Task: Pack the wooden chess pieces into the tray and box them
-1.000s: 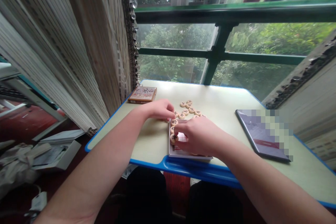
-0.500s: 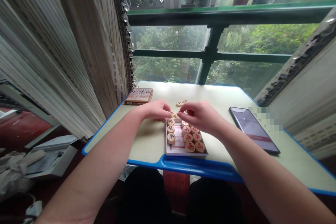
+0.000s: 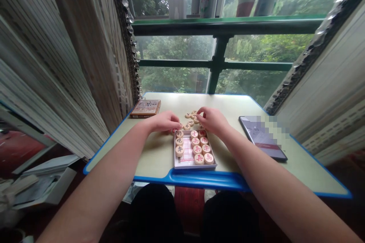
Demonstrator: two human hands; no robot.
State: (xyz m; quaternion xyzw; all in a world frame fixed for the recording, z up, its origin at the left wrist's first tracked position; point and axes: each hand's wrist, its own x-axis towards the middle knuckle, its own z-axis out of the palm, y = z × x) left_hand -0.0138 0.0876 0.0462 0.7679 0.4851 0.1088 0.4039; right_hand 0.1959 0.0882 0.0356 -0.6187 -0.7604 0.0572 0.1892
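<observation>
A shallow white box [image 3: 179, 164] lies near the front edge of the table [image 3: 159, 155], and several round wooden chess pieces [image 3: 199, 148] with red characters lie in it. More loose pieces [image 3: 190, 115] sit just beyond the box. My left hand [image 3: 164, 122] rests curled at the box's far left corner, fingertips at a piece there. My right hand [image 3: 212, 119] is beyond the box's far edge, with fingers pinched at the loose pieces. Whether either hand holds a piece is hidden.
A flat brown box lid [image 3: 145, 108] lies at the table's far left. A dark phone [image 3: 262, 136] lies to the right. Bamboo blinds hang on both sides, and a green-framed window [image 3: 216, 60] stands behind. Cans stand on the sill above.
My right hand has lifted off the box and moved away to the loose pieces beyond it, uncovering the pieces in the box. The camera has tilted a little.
</observation>
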